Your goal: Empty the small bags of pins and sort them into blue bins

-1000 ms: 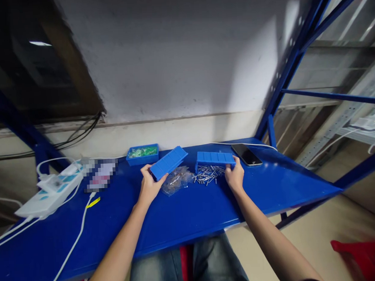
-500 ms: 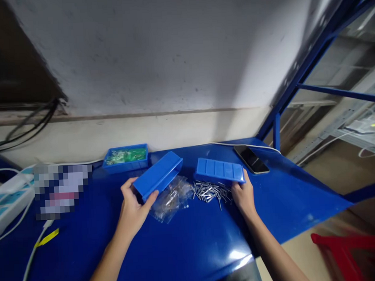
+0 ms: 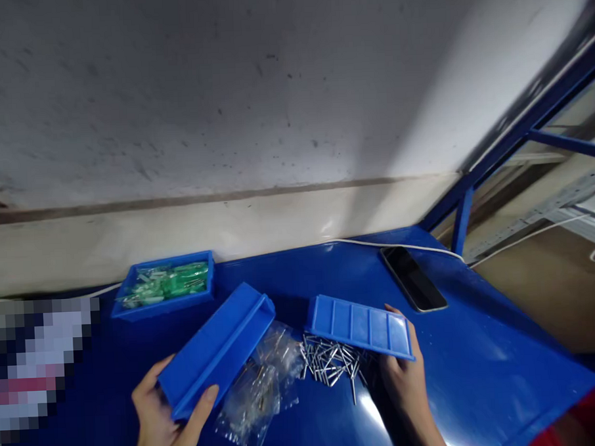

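My left hand (image 3: 168, 413) grips one end of a blue plastic bin (image 3: 217, 351), which is tilted on its side with its open face turned down to the right. Just right of and below this bin lie clear plastic bags (image 3: 260, 389) with small parts inside, too blurred to name. My right hand (image 3: 405, 363) is closed on the right end of a second blue plastic bin (image 3: 361, 322), tipped over so that its ribbed outside faces me. A loose pile of thin metal pins (image 3: 330, 363), rivet-like in shape, lies along its lower edge.
A third blue bin (image 3: 168, 307) with green and clear bags of parts stands near the wall. A phone (image 3: 413, 278) lies at the right, with a white cable (image 3: 397, 245) behind it. A blue metal frame (image 3: 515, 141) rises at the table's right end.
My view has shifted closer and turned slightly right. The left bin has drawn away from the bags, uncovering more of them. Both hands keep their hold on the bins.
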Action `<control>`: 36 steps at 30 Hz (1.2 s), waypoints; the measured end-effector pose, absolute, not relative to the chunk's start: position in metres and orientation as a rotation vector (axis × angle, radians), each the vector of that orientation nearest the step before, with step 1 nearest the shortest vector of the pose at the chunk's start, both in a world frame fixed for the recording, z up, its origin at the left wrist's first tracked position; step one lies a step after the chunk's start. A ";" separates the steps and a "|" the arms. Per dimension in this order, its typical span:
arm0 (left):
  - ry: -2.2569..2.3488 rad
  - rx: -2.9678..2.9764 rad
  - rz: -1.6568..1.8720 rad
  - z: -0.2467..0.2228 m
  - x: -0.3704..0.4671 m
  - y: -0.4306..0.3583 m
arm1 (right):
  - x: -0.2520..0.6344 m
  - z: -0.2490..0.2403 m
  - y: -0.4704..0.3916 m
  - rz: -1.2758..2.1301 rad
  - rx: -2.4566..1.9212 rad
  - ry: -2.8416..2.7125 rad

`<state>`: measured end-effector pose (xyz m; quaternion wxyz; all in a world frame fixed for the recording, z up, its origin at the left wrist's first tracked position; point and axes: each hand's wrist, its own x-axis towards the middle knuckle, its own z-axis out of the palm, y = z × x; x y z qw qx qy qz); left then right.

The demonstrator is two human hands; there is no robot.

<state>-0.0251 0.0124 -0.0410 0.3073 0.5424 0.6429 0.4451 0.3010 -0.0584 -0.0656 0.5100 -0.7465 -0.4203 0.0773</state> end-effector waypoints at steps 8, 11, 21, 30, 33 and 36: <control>1.575 1.452 1.245 -0.039 -0.019 0.007 | 0.305 -0.070 -0.051 0.089 -1.848 -1.069; 1.551 1.529 1.336 -0.041 -0.025 0.008 | 0.303 -0.063 -0.048 0.019 -1.920 -1.122; 1.420 1.572 1.543 -0.021 0.002 0.056 | 0.339 -0.035 0.027 0.037 -1.952 -1.125; 1.487 1.420 1.661 -0.026 0.061 0.116 | 0.359 -0.058 0.060 0.433 -1.714 -0.814; 1.451 1.521 1.678 -0.032 0.074 0.113 | 0.352 -0.061 0.055 0.452 -1.544 -0.820; 1.435 1.937 1.577 -0.034 0.077 0.106 | 0.349 -0.064 0.057 0.421 -1.465 -0.947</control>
